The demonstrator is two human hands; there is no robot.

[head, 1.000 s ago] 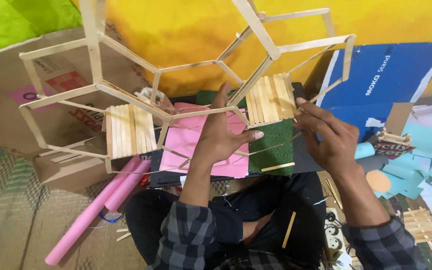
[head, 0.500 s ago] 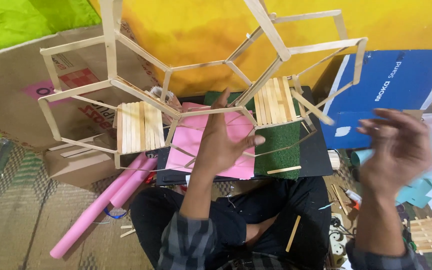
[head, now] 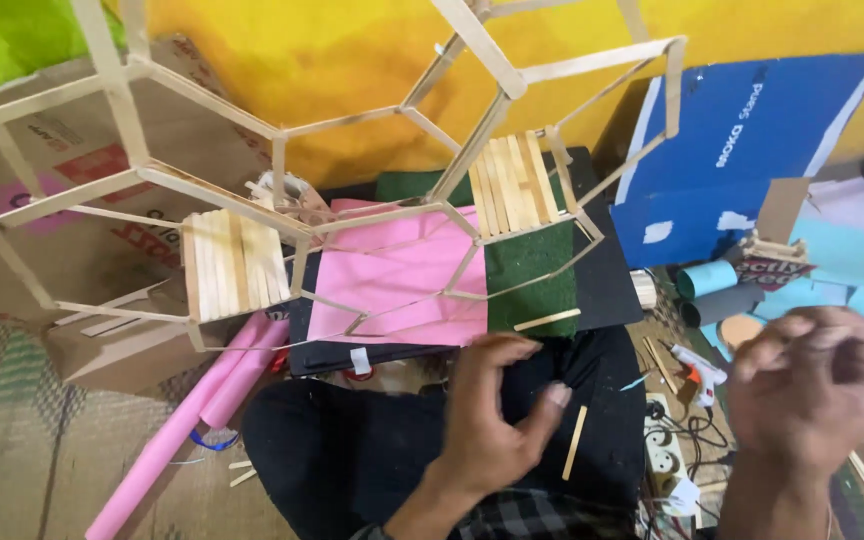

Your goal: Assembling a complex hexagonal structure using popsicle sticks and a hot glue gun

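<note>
A frame of wooden craft sticks [head: 392,115], built as joined hexagons, stands over a black board [head: 607,285] covered with pink paper [head: 402,275] and green felt [head: 532,280]. Two slatted stick panels [head: 232,265] [head: 517,185] sit inside the frame. My left hand [head: 492,420] hovers over my lap just below the board's near edge, fingers apart and holding nothing. Off to the right, my right hand [head: 812,385] is blurred and loosely curled, with nothing visible in it. A loose stick [head: 575,442] lies on my dark trousers between the hands.
Pink paper rolls [head: 182,430] lie at the lower left beside a cardboard box [head: 82,200]. A blue carton [head: 742,150] leans at the back right. A glue gun [head: 697,365], a power strip [head: 664,440], teal paper rolls [head: 707,278] and scraps crowd the right side.
My left hand has drawn back from the pink and green base towards my lap. My right hand has left the frame's right side and swung down to the right.
</note>
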